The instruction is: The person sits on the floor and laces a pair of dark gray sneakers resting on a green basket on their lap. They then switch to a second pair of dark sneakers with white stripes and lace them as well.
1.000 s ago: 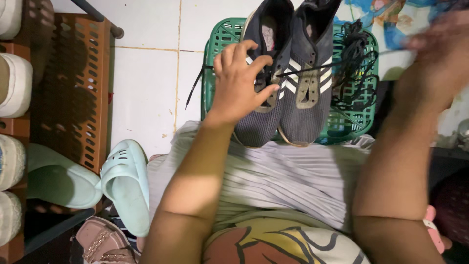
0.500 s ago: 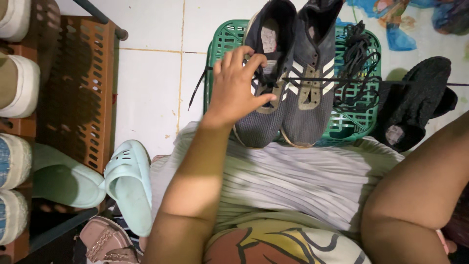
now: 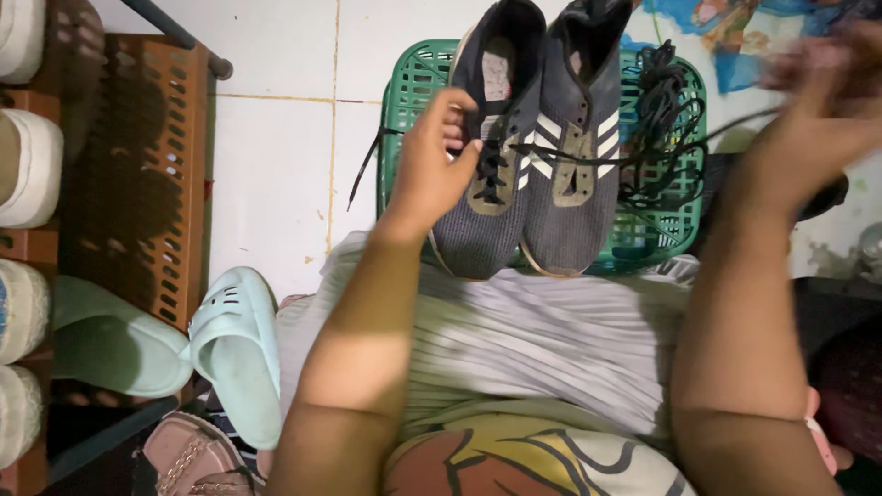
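1. The left-hand grey shoe [image 3: 487, 147], 1 of 2 dark mesh trainers with white stripes, lies on a green plastic basket [image 3: 409, 101] turned bottom-up on the white tiled floor [image 3: 276, 138], just past the person's knees. Its toe points back toward the lap and its heel away, so its long axis runs straight out from the body.
2. The left hand [image 3: 432, 165] is on that shoe, wrapped round its outer side by the eyelets, fingers curled and thumb pressed toward the lacing. It is plainly the nearer hand.
3. A black lace [image 3: 643, 152] runs taut from the shoe's eyelets across the second shoe [image 3: 574, 147] toward the right, roughly crosswise to the shoe's length.
4. The right hand [image 3: 827, 92] is raised well off to the right and badly blurred. It looks closed on the far end of that lace, but I can't tell the grip for certain.
5. A loose bundle of more black lace [image 3: 666, 110] sits on the basket beside the second shoe.
6. Off to the left stand a brown slatted rack [image 3: 138, 174] and pale green slippers [image 3: 234, 349].
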